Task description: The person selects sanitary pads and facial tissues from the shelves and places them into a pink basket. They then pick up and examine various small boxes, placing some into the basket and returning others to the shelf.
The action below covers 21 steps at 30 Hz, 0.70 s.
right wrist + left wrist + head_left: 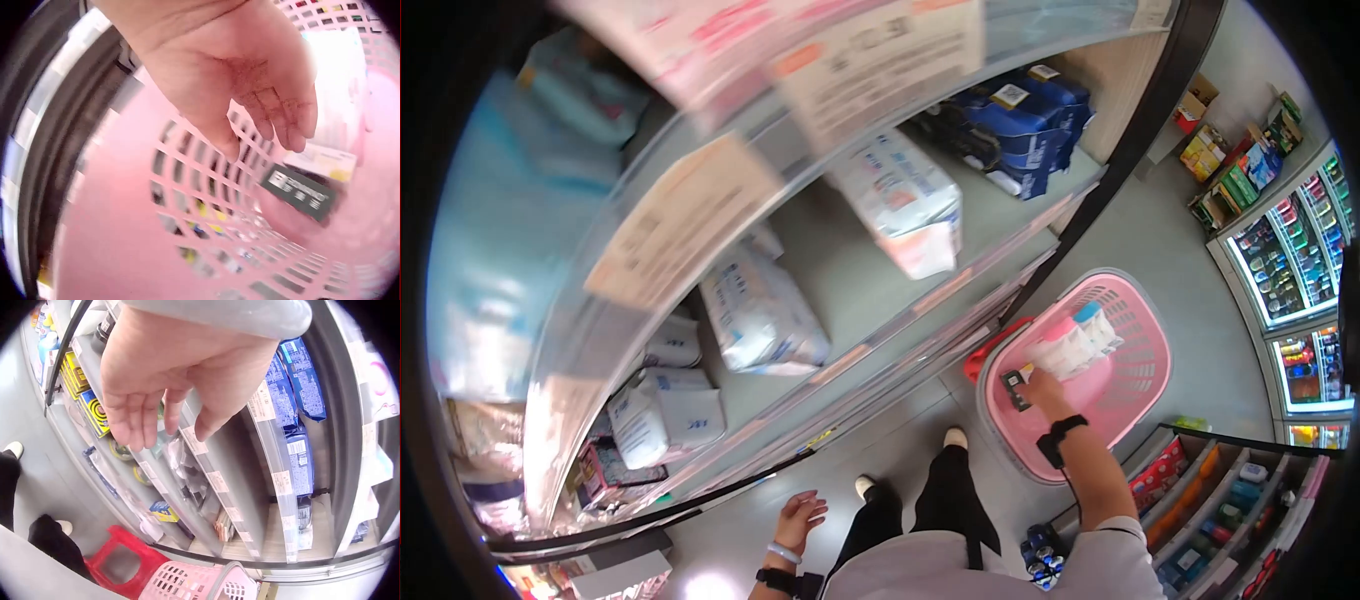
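A pink basket [1140, 400] stands on the floor at the right, holding a white pack with pink and blue parts [1075, 345], a dark green box [299, 192] and a small white and yellow box [322, 161]. Inside the basket, my right hand [244, 81] hangs above the boxes with its fingers loosely bent; in the right wrist view it holds nothing. My left hand [800, 518] is held in the air beside my legs, empty, fingers loosely bent. The left wrist view puts this hand [181, 369] in front of the shelves.
Shelves with white packs [762, 310] and blue packs [1025, 130] rise at the left. A red basket [125, 562] stands against the pink one, beside the shelf base. Low shelves of bottles [1200, 540] are at the lower right, lit coolers [1285, 250] at the far right.
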### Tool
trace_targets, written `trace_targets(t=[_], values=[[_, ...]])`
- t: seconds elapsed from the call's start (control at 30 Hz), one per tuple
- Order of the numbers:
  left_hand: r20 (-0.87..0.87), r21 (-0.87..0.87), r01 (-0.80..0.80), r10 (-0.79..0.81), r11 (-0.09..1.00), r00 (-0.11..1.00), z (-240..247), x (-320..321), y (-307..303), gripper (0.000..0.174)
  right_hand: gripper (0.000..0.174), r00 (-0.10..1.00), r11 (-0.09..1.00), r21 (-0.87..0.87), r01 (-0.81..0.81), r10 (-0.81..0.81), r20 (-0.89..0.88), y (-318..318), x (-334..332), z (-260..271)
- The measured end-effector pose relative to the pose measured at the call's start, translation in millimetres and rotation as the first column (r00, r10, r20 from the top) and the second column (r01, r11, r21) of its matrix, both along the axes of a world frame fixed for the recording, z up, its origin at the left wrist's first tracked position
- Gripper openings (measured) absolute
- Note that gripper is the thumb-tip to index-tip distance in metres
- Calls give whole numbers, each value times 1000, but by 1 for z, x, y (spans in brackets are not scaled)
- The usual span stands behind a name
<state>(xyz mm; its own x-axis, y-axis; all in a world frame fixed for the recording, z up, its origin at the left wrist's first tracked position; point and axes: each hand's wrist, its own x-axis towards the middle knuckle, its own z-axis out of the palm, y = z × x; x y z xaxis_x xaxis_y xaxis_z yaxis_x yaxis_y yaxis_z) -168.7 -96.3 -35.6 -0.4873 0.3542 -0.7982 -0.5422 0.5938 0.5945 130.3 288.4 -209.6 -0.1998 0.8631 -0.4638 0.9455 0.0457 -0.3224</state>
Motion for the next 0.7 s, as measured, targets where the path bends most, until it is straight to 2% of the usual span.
trace_targets(t=[0.03,0.1,0.13,0.2,0.23,0.27,0.33,0.4,0.47,0.53,0.6,0.63,0.7], values=[[10,12,16,-16,1000,1000,-1,-2,0,29,41,1000,1000,-4,-10,9,-11,2,-4,17],[15,20,27,-27,999,1000,-5,-9,-6,29,35,944,999,-51,2,-19,-329,3,-12,55],[23,34,48,-49,998,999,-8,-13,-10,30,35,943,999,-52,-1,-16,-333,-4,-18,71],[31,48,74,-75,996,997,-8,-19,-18,30,31,773,992,125,13,69,-630,-26,-34,105],[26,52,95,-97,994,995,-7,-24,-20,30,28,737,1000,16,3,8,-676,-42,-49,134],[21,55,117,-118,992,993,-6,-30,-25,30,28,735,1000,18,9,6,-678,-59,-62,133],[15,72,130,-131,989,991,-9,-46,-42,30,28,704,985,74,-154,162,-692,-97,-90,123],[-3,89,144,-144,986,990,-9,-63,-59,29,30,723,936,18,-350,283,-630,-143,-127,121],[-6,101,126,-126,987,992,-4,-79,-78,31,34,645,860,83,-504,439,-625,-193,-169,123],[-10,104,105,-104,989,995,-4,-95,-104,33,39,610,835,42,-548,434,-663,-236,-215,128],[-34,91,87,-84,992,996,-8,-109,-134,33,46,538,815,287,-503,555,-634,-271,-258,128],[-38,89,86,-82,992,996,-10,-115,-149,33,46,535,815,288,-503,556,-637,-284,-278,126],[-43,75,80,-77,994,996,-10,-127,-179,32,53,522,782,461,-419,624,-582,-301,-315,122]])
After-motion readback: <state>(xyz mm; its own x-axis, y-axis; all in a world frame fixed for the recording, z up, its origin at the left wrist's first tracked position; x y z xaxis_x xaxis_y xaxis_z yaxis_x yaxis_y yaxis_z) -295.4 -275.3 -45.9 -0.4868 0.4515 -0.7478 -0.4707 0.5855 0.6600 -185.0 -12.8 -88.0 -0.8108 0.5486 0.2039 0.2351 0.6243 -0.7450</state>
